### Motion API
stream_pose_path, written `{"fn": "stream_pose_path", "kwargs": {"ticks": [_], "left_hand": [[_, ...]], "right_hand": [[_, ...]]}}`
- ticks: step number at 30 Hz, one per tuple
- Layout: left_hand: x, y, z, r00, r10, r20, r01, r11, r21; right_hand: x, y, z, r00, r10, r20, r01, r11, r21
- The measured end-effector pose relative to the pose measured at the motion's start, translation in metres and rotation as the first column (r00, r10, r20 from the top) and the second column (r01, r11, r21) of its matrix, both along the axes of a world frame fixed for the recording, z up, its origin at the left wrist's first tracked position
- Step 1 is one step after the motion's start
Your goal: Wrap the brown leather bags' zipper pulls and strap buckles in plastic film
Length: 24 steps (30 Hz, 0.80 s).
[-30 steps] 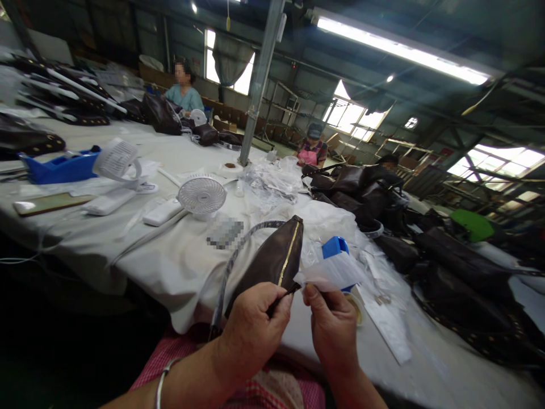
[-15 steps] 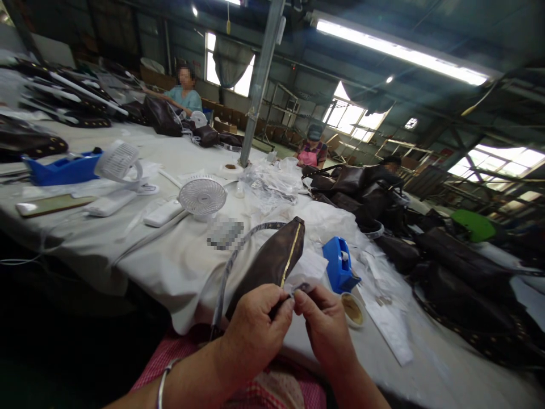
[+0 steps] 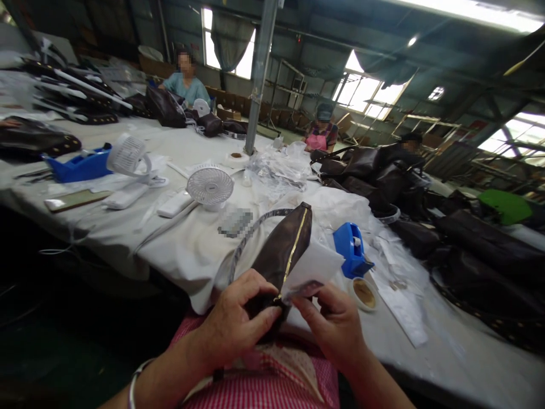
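Observation:
A dark brown leather bag (image 3: 276, 247) lies in front of me at the table's edge, with a gold zipper (image 3: 297, 244) along its top and a patterned strap (image 3: 243, 244) curving off its left side. My left hand (image 3: 240, 315) grips the bag by the zipper's near end, thumb and fingers close to the pull. To its right, my right hand (image 3: 334, 315) pinches a thin translucent sheet (image 3: 317, 262) that lies partly over the bag's right side. A small dark strip by the right fingertips is too unclear to name.
Right of the bag stand a blue tape dispenser (image 3: 352, 250) and a roll of tape (image 3: 364, 294). White fans (image 3: 210, 184) and another blue dispenser (image 3: 80, 163) are on the left. Dark bags (image 3: 468, 255) pile up at right. Several people sit across the table.
My hands have moved apart from where they met over the bag. The translucent sheet, crumpled between them before, is now spread out on the right, and the zipper's near end shows.

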<state>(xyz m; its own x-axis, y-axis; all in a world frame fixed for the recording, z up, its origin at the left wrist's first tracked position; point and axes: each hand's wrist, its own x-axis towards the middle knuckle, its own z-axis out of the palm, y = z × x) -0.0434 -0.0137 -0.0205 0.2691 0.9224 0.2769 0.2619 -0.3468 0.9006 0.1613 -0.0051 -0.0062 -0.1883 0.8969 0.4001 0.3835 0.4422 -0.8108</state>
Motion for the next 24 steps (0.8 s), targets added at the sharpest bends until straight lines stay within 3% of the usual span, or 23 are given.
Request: {"fn": "stream_pose_path", "kwargs": {"ticks": [3, 6, 9, 11, 14, 17, 20, 24], "left_hand": [[0.002, 0.0, 0.003, 0.998, -0.043, 0.038, 0.045, 0.998, -0.045], [-0.001, 0.002, 0.004, 0.973, -0.138, 0.185, 0.166, 0.975, -0.145], [-0.006, 0.009, 0.005, 0.852, -0.242, 0.464, 0.388, 0.886, -0.252], [-0.008, 0.015, 0.008, 0.798, -0.288, 0.53, 0.476, 0.84, -0.261], [-0.005, 0.025, 0.017, 0.902, -0.272, 0.336, 0.355, 0.91, -0.215], [0.002, 0.032, 0.031, 0.973, -0.2, 0.111, 0.211, 0.973, -0.09], [0.009, 0.038, 0.043, 0.985, -0.171, -0.036, 0.17, 0.985, -0.035], [0.015, 0.046, 0.051, 0.961, -0.215, -0.173, 0.197, 0.974, -0.116]], "right_hand": [[-0.004, -0.002, 0.002, 0.976, 0.162, 0.147, -0.167, 0.986, 0.017], [-0.004, -0.003, 0.002, 0.948, 0.214, 0.234, -0.216, 0.976, -0.02], [-0.003, -0.003, 0.001, 0.944, 0.221, 0.247, -0.223, 0.975, -0.022], [-0.003, -0.003, 0.0, 0.948, 0.233, 0.216, -0.236, 0.972, -0.011], [-0.004, -0.002, -0.002, 0.952, 0.229, 0.202, -0.235, 0.972, 0.004], [-0.002, -0.002, -0.006, 0.963, 0.181, 0.198, -0.189, 0.982, 0.02], [0.002, -0.004, -0.008, 0.981, 0.099, 0.166, -0.106, 0.994, 0.032], [0.007, -0.006, -0.005, 0.987, 0.047, 0.154, -0.054, 0.998, 0.044]]}}
